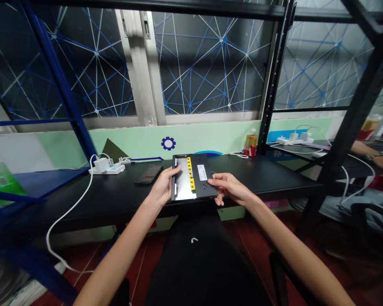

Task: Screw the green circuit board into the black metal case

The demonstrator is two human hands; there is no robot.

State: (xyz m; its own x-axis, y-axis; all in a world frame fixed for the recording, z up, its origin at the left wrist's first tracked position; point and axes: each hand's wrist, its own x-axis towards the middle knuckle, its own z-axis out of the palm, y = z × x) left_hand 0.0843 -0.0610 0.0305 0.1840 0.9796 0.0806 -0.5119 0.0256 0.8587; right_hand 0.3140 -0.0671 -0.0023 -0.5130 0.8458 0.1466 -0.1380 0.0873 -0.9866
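A flat black case [204, 189] is held above the front edge of the black desk. It has a silvery inner face on its left half, a row of yellow connector-like pieces [190, 173] down its middle, and a white label on its right half. My left hand [163, 183] grips the left edge, thumb on top. At the right edge, my right hand [230, 187] pinches the lower right part between thumb and fingers; the fingertips behind it are partly hidden.
A dark phone [149, 174] lies on the desk [121, 197], left of the case. Further left is a white power strip [107, 169] with a trailing cable. A drink bottle [250, 143] stands at the back right. Metal posts flank the desk; another person's arm [375, 155] shows far right.
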